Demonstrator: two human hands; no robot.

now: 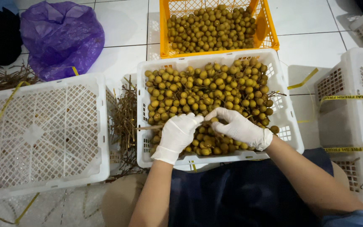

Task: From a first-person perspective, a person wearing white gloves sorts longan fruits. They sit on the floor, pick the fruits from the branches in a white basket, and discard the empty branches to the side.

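Dark lap below | left hand (176,135) grip pinching stem, steadying it | right hand (238,127) grip nipping longan (213,120) | white crate (290,126) catches fruit

A fruit-sorting floor: white tiles (118,59) crowded with plastic crates (43,130) of small brown fruit (211,25) and stripped stems (124,122).

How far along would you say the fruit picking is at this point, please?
Done: the orange crate holds loose fruit, and bare twigs lie heaped on the floor. In hand: the left hand and right hand, both gloved, work at a stem over the white crate. Left: that crate is full of stemmed fruit.
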